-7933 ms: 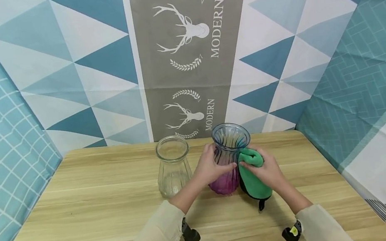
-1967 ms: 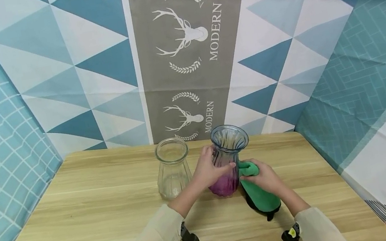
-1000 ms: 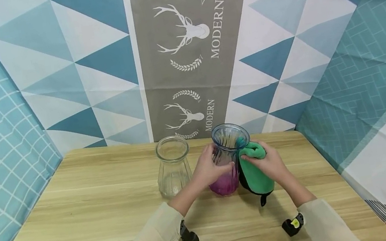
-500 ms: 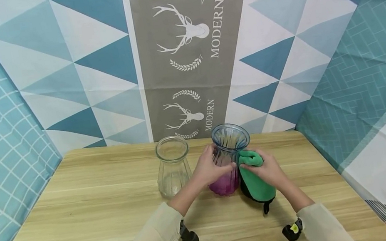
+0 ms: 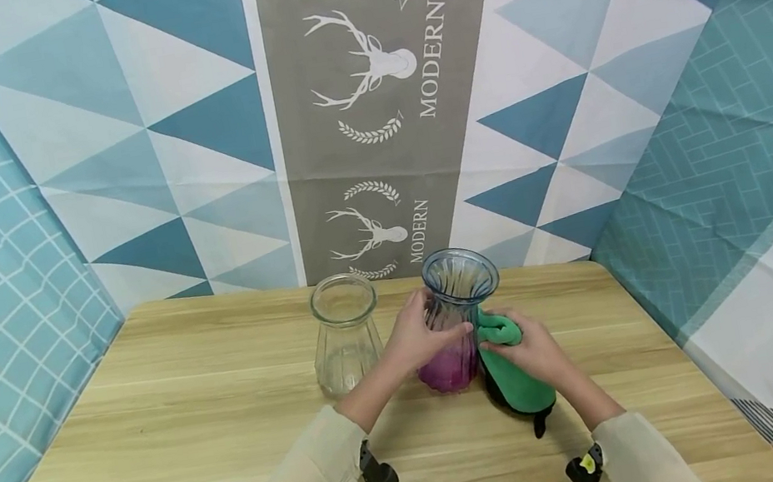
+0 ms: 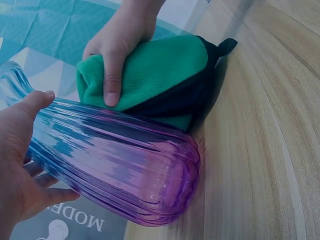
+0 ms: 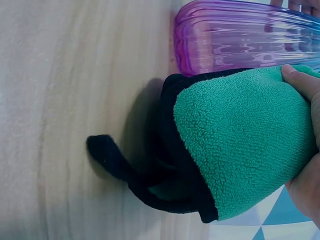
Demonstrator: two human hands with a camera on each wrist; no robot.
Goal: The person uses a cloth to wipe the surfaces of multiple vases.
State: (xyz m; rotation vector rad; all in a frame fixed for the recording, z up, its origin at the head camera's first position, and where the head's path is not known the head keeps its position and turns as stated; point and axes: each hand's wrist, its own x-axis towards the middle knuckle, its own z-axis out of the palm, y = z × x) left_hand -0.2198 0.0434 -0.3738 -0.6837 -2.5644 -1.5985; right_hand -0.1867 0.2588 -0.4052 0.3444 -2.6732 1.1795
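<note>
A ribbed glass vase (image 5: pixel 449 366), blue at the flared rim and purple at the base, stands upright on the table. My left hand (image 5: pixel 418 341) grips it around the neck from the left, thumb in front. On its right side, my right hand (image 5: pixel 534 348) holds a folded green cloth (image 5: pixel 519 384) with black edging and a black loop. In the left wrist view the cloth (image 6: pixel 160 65) lies against the vase wall (image 6: pixel 125 160), the right thumb pressing on top. The right wrist view has the cloth (image 7: pixel 245 135) beside the purple base (image 7: pixel 215 40).
Left of the held vase, a clear glass vase (image 5: pixel 348 348) stands on the wooden table (image 5: pixel 183 442), close to my left wrist. A patterned cloth backdrop (image 5: pixel 366 109) rises behind the table's back edge.
My right hand and the cloth have gone up and down the vase's right side, now slightly lower than half a second ago. The left hand and both vases stay in place.
</note>
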